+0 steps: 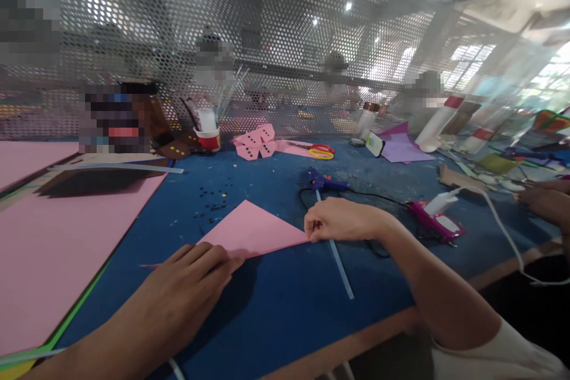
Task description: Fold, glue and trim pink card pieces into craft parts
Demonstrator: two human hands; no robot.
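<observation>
A sheet of pink paper [253, 228], folded into a triangle, lies on the blue table with its peak pointing away from me. My left hand [196, 279] covers its near left corner, fingers on top and thumb along the folded edge. At the right corner, my right hand [338, 219] pinches the tip between curled fingers and thumb. Just beyond that hand rests a blue glue gun [327, 181]. A clear glue stick [342, 270] runs from it beneath my right hand toward me.
Large pink sheets [57, 261] cover the left side. Behind stand a red-and-white cup [208, 138], a pink paper butterfly [255, 143], scissors [323, 151], purple paper [401, 145] and a jar [366, 124]. A magenta power strip [439, 222] and another person's hand [543, 202] are at right.
</observation>
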